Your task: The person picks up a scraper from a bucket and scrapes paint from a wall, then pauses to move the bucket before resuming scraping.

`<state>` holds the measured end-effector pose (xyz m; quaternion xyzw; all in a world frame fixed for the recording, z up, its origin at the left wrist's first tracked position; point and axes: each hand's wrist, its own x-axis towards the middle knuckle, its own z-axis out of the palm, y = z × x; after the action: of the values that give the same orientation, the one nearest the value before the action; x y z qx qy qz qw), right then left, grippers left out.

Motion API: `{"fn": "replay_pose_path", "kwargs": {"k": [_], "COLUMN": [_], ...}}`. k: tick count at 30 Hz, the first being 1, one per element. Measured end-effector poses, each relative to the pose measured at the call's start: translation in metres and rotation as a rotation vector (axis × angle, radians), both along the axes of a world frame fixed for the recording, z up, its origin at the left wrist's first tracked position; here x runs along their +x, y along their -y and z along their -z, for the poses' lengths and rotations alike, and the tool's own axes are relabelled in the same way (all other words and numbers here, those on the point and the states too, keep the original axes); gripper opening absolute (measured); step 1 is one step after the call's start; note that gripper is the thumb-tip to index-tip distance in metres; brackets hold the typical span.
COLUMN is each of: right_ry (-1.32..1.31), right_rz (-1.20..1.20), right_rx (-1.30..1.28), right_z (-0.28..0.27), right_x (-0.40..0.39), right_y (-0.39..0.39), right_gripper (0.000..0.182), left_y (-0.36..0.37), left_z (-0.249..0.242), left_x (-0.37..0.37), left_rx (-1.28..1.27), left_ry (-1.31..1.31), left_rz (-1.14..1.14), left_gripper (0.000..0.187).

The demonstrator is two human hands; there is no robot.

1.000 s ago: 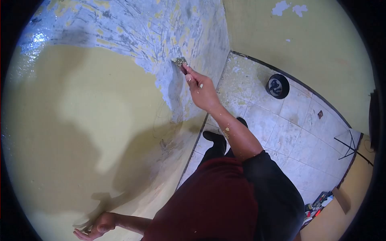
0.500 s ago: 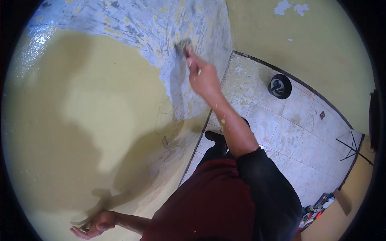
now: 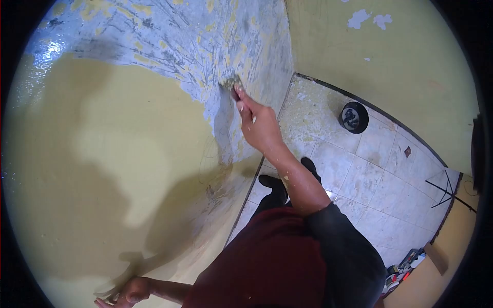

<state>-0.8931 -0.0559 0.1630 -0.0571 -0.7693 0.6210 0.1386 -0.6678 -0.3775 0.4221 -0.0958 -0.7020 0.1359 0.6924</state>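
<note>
My right hand (image 3: 262, 126) is closed around a paint scraper (image 3: 231, 82), its blade covered in yellowish flakes and set against the stripped part of the wall. Bits of paint stick to that hand and forearm. Around the blade the wall is patchy white and grey (image 3: 174, 49), with scratches and scraps of yellow. A ragged edge divides it from the yellow painted wall (image 3: 128, 115). Low on the left, my left hand (image 3: 134, 291) has its fingers stretched out beside the wall, holding nothing; its fingertips run near the frame's bottom edge.
A black bucket (image 3: 354, 117) with dark things inside stands on the tiled floor (image 3: 354, 177), where paint flakes lie near the corner. Farther right are a thin black stand (image 3: 446, 190) and a pile of tools (image 3: 405, 267). My shoes (image 3: 272, 180) are close to the wall's foot.
My right hand and the scraper have come lower along the stripped wall. The view has tilted slightly, so the wall edge and bucket sit lower in it. My left hand stays outstretched.
</note>
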Motion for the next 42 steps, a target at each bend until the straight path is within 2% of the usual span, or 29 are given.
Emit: {"fn": "replay_pose_path", "kwargs": {"k": [3,5,7,9,11,13,14,15,17,19,21,22,25,26,27,29,33,35,37,38,40,42], "right_ry": [-0.008,0.074,0.085,0.099,0.143,0.047,0.171,0.164,0.134,0.197,0.1,-0.009,0.05,-0.043,-0.03,0.179,0.207,0.17,0.292,0.171,0.157,0.16], "right_rz": [0.051,-0.017,-0.052,-0.077,-0.035,-0.054,-0.121,-0.111,-0.049,-0.054,0.12,0.103,0.038,0.073,0.066,0.057,-0.061,-0.072,-0.032,-0.013,-0.045,-0.086], "right_rx": [-0.048,0.032,0.035,0.0,-0.018,-0.181,-0.111,-0.103,-0.075,-0.037,0.009,0.008,0.123,0.058,0.053,-0.018,0.053,0.03,-0.026,-0.063,-0.042,-0.035], "right_z": [-0.024,-0.033,-0.019,-0.016,-0.019,-0.022,-0.001,0.003,0.004,0.001,-0.019,-0.013,-0.001,-0.001,-0.01,-0.042,-0.027,-0.021,-0.053,-0.035,-0.01,-0.01], "right_x": [-0.008,-0.009,0.002,0.003,-0.023,-0.034,-0.023,-0.011,0.003,-0.026,-0.054,-0.045,0.005,0.002,-0.009,-0.045,0.0,-0.021,-0.043,-0.042,-0.014,-0.009], "right_y": [-0.008,-0.017,-0.01,-0.006,-0.013,-0.026,-0.02,-0.013,-0.001,-0.015,-0.035,-0.035,-0.01,-0.007,-0.014,-0.034,-0.015,-0.025,-0.044,-0.039,-0.02,-0.017], "right_gripper": [0.045,0.035,0.036,0.037,0.036,0.037,0.037,0.037,0.036,0.035,0.033,0.034,0.034,0.034,0.034,0.034,0.034,0.035,0.036,0.036,0.036,0.036], "left_y": [0.002,0.003,0.002,0.001,0.0,-0.003,-0.005,-0.005,0.0,0.008,-0.01,-0.011,-0.009,-0.008,-0.006,-0.003,0.0,-0.007,-0.009,-0.007,0.0,0.009], "left_z": [-0.004,-0.006,-0.003,-0.001,-0.004,-0.003,-0.002,-0.002,-0.002,-0.005,0.0,-0.003,-0.002,0.0,-0.003,-0.007,-0.006,-0.001,-0.003,-0.004,-0.004,-0.006], "left_x": [0.01,0.007,0.002,0.001,0.007,0.004,0.002,0.0,0.002,0.009,-0.001,-0.003,-0.008,-0.008,-0.004,0.005,-0.002,-0.006,0.0,0.001,-0.002,0.003], "left_rx": [-0.026,-0.034,0.003,0.019,-0.139,-0.101,-0.056,-0.048,-0.13,-0.25,0.013,0.01,0.006,0.002,-0.013,-0.03,-0.089,-0.063,-0.047,-0.064,-0.065,-0.274], "left_ry": [0.024,0.015,0.005,0.0,0.069,0.079,0.094,0.088,0.067,0.107,0.091,0.091,0.082,0.072,0.073,0.076,0.044,0.039,0.044,0.049,0.037,0.043], "left_rz": [-0.078,-0.099,-0.02,-0.075,-0.166,-0.148,-0.133,-0.123,-0.179,-0.214,-0.067,-0.056,-0.05,-0.077,-0.11,-0.157,-0.177,-0.178,-0.179,-0.187,-0.182,-0.294], "left_gripper": [0.071,0.071,0.073,0.078,0.051,0.054,0.058,0.058,0.06,0.065,0.067,0.067,0.067,0.067,0.067,0.067,0.067,0.066,0.064,0.063,0.063,0.061]}}
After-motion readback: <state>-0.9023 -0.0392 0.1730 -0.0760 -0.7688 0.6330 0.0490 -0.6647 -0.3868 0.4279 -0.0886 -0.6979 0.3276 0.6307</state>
